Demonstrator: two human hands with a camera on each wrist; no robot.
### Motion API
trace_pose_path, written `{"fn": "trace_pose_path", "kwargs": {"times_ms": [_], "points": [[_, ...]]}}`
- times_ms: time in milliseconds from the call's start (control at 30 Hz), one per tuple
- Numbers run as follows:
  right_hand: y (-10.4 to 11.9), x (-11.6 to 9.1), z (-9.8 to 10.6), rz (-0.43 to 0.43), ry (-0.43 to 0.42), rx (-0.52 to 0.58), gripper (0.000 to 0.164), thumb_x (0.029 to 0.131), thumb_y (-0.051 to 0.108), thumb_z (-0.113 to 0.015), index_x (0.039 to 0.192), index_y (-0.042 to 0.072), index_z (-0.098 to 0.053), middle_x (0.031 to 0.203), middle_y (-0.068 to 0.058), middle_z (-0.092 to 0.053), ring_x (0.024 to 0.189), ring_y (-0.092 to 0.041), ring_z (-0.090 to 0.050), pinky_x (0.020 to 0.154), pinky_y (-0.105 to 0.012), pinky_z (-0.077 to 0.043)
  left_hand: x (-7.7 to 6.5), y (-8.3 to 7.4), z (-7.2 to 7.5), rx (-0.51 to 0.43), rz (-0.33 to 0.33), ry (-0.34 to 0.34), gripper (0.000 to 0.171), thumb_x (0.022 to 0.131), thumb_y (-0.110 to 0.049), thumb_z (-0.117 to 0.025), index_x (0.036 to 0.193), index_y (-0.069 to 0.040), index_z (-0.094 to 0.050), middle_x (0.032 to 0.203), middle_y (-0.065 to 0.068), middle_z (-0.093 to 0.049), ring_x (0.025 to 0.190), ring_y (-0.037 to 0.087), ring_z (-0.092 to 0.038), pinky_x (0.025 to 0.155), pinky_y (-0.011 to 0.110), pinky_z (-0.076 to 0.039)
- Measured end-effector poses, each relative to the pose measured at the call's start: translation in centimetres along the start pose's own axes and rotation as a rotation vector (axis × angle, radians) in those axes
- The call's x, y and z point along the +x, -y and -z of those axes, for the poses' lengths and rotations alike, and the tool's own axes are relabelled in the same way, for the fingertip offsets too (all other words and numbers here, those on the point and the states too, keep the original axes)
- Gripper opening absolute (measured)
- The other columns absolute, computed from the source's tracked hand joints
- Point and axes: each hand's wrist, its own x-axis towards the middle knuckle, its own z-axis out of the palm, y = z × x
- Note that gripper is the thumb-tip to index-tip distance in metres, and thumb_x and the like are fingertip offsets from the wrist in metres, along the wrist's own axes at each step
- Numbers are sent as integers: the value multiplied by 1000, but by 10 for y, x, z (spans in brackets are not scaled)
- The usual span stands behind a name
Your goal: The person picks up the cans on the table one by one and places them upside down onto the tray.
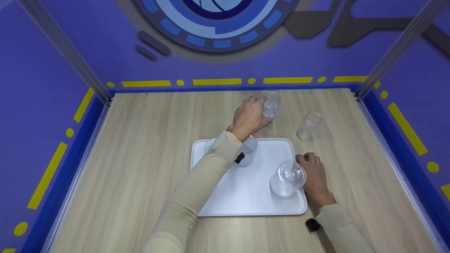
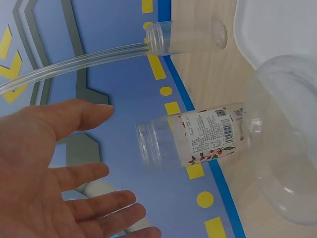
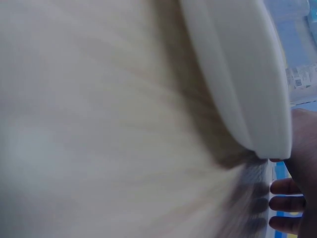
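My left hand (image 1: pixel 249 116) reaches past the tray's far edge, beside a clear labelled bottle (image 1: pixel 272 102). In the left wrist view, its thumb and fingers are spread apart, with a gap between the fingertips and the bottle's threaded neck (image 2: pixel 148 144). The printed label (image 2: pixel 205 133) faces that camera. My right hand (image 1: pixel 314 177) lies at the right edge of the white tray (image 1: pixel 246 196), close to a clear rounded container (image 1: pixel 286 179) standing on it. Its fingers (image 3: pixel 287 203) extend beside the tray rim in the right wrist view; the thumb is mostly hidden.
A second, unlabelled clear bottle (image 1: pixel 309 125) stands on the wooden table (image 1: pixel 140 140), right of the labelled one. Under my left forearm, another clear container (image 1: pixel 249 151) stands on the tray, with one more (image 1: pixel 209 144) partly hidden by the sleeve. Blue walls (image 1: pixel 218 66) enclose the table.
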Motion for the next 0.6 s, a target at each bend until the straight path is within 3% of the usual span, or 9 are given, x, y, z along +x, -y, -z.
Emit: {"fn": "trace_pose_path", "kwargs": {"times_ms": [267,600], "points": [[1,1,1,-18,24,-12,35,100,12,-62,134,1,-63,129,-33,-52,116,-52,-52,91,-67,-47,22,-11,6,33,30,31,73,98,-40,-74,161,-15,-47,154,11,-54,135,26,-55,108,40,-51],[1,0,0,-8,13,-12,36,99,10,-62,134,1,-63,127,-32,-52,113,-51,-52,89,-65,-47,43,-18,6,38,35,30,75,98,-42,-73,162,-14,-44,157,14,-50,136,30,-54,102,43,-54]]}}
